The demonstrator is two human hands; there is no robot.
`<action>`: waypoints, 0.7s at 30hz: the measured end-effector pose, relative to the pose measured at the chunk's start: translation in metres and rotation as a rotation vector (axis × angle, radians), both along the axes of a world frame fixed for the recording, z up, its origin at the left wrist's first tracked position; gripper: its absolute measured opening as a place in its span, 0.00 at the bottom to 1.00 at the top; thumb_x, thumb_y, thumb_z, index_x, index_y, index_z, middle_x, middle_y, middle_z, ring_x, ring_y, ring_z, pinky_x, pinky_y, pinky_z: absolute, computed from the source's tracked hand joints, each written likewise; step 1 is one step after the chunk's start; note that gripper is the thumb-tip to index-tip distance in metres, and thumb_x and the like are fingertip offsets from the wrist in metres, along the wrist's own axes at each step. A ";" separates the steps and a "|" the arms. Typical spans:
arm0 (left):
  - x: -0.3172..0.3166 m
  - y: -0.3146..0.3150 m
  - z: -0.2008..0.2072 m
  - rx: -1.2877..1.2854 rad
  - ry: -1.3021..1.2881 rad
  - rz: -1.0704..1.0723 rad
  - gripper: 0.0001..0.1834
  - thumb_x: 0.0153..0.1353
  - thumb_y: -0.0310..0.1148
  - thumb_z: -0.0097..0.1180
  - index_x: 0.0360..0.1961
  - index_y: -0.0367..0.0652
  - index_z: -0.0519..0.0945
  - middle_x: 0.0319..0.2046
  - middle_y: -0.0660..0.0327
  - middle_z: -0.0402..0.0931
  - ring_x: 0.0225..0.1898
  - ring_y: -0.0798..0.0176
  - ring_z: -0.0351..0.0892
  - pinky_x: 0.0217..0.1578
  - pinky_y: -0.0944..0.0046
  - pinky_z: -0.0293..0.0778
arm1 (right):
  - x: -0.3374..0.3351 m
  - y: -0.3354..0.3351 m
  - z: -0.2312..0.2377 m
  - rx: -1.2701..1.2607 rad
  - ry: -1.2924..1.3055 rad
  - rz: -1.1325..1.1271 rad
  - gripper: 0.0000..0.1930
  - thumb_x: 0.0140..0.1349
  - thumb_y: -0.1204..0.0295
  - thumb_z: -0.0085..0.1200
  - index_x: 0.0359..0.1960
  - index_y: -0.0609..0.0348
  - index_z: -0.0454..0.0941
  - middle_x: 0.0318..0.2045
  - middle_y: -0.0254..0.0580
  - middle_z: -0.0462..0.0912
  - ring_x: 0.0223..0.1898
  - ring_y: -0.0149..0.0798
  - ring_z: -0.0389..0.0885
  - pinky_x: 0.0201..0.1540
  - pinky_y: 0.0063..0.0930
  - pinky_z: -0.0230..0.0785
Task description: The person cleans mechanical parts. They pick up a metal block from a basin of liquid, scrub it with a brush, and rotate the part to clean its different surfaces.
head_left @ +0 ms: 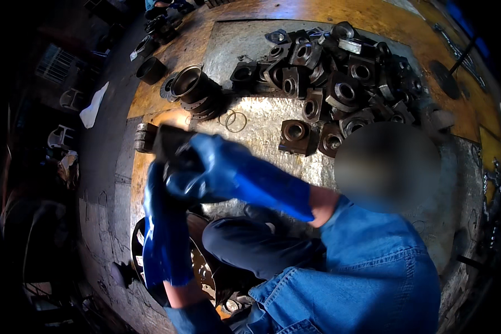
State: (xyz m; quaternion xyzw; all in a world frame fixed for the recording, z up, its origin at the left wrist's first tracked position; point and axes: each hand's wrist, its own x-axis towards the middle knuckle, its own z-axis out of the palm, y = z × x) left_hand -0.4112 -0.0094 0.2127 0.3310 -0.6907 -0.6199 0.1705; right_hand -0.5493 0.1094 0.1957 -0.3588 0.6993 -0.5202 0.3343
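Observation:
My left hand [162, 192], in a blue rubber glove, is closed under a dark, angular metal block [172, 143]. Gloved the same way, my right hand [209, 167] grips the block from its right side. Both hands hold it up at the left, over the work surface's edge, and their fingers hide much of its lower part. Just beyond it stands a short, ridged metal cylinder [145, 137]. Two thin metal rings [235, 122] lie flat to the right of the block.
A heap of dark metal blocks with round holes [345, 92] covers the far right. Stacked metal rings and flanges [197, 92] stand far left, near a dark cup-shaped part [151, 70]. Below my forearms is a round container [138, 236] holding metal parts.

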 end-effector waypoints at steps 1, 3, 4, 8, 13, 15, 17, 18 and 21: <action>-0.017 0.002 0.001 -0.052 -0.066 -0.093 0.26 0.79 0.52 0.50 0.56 0.38 0.81 0.44 0.51 0.87 0.39 0.54 0.89 0.40 0.57 0.83 | -0.015 0.024 0.005 0.085 0.084 -0.136 0.39 0.59 0.44 0.73 0.64 0.59 0.77 0.51 0.55 0.89 0.53 0.49 0.89 0.59 0.41 0.81; -0.029 0.007 0.001 0.137 -0.056 -0.093 0.26 0.79 0.51 0.49 0.53 0.36 0.84 0.42 0.51 0.89 0.39 0.55 0.90 0.41 0.58 0.81 | -0.043 0.070 0.003 0.159 0.433 -0.420 0.36 0.61 0.48 0.72 0.63 0.58 0.76 0.48 0.55 0.88 0.51 0.50 0.90 0.55 0.43 0.83; -0.034 0.018 0.013 0.178 -0.012 -0.064 0.26 0.79 0.51 0.49 0.52 0.36 0.85 0.40 0.51 0.90 0.38 0.55 0.90 0.40 0.60 0.80 | -0.059 0.090 -0.004 0.166 0.625 -0.634 0.35 0.61 0.48 0.73 0.60 0.60 0.77 0.45 0.54 0.89 0.49 0.51 0.90 0.54 0.43 0.83; 0.018 0.002 -0.011 -0.062 -0.004 -0.106 0.23 0.79 0.46 0.54 0.56 0.35 0.83 0.44 0.50 0.89 0.37 0.60 0.90 0.35 0.64 0.83 | -0.086 0.115 -0.050 0.215 0.703 -0.790 0.34 0.66 0.51 0.70 0.68 0.54 0.75 0.51 0.54 0.89 0.50 0.53 0.90 0.54 0.45 0.83; 0.158 -0.022 -0.060 -0.096 -0.108 0.151 0.23 0.76 0.48 0.56 0.55 0.39 0.85 0.43 0.52 0.90 0.37 0.57 0.90 0.38 0.62 0.82 | 0.009 0.025 -0.077 0.315 0.420 -0.206 0.35 0.67 0.46 0.65 0.68 0.55 0.76 0.56 0.54 0.87 0.54 0.52 0.89 0.58 0.44 0.81; 0.185 -0.009 -0.077 0.082 -0.134 0.348 0.24 0.75 0.49 0.57 0.56 0.39 0.84 0.43 0.52 0.90 0.38 0.58 0.90 0.38 0.62 0.81 | 0.037 0.004 -0.072 0.266 0.490 -0.024 0.34 0.68 0.45 0.62 0.68 0.54 0.76 0.58 0.55 0.86 0.57 0.54 0.87 0.62 0.45 0.78; 0.229 -0.006 -0.089 0.142 -0.158 0.449 0.23 0.75 0.48 0.58 0.55 0.37 0.83 0.42 0.53 0.89 0.37 0.60 0.89 0.38 0.63 0.80 | 0.084 -0.035 -0.091 0.045 0.507 0.085 0.32 0.69 0.47 0.60 0.69 0.49 0.76 0.57 0.53 0.87 0.60 0.56 0.84 0.65 0.44 0.75; 0.267 -0.006 -0.095 0.191 -0.159 0.526 0.22 0.75 0.47 0.58 0.55 0.37 0.83 0.41 0.53 0.89 0.37 0.60 0.88 0.38 0.64 0.80 | 0.113 -0.055 -0.066 0.167 0.476 0.238 0.33 0.69 0.44 0.59 0.70 0.45 0.76 0.59 0.51 0.86 0.61 0.56 0.83 0.66 0.44 0.74; 0.334 -0.001 -0.113 0.311 -0.015 0.641 0.21 0.79 0.46 0.55 0.55 0.37 0.81 0.42 0.55 0.88 0.38 0.63 0.87 0.41 0.64 0.79 | 0.167 -0.093 -0.049 0.222 0.477 0.452 0.35 0.66 0.41 0.59 0.71 0.44 0.76 0.63 0.50 0.84 0.62 0.54 0.83 0.67 0.44 0.73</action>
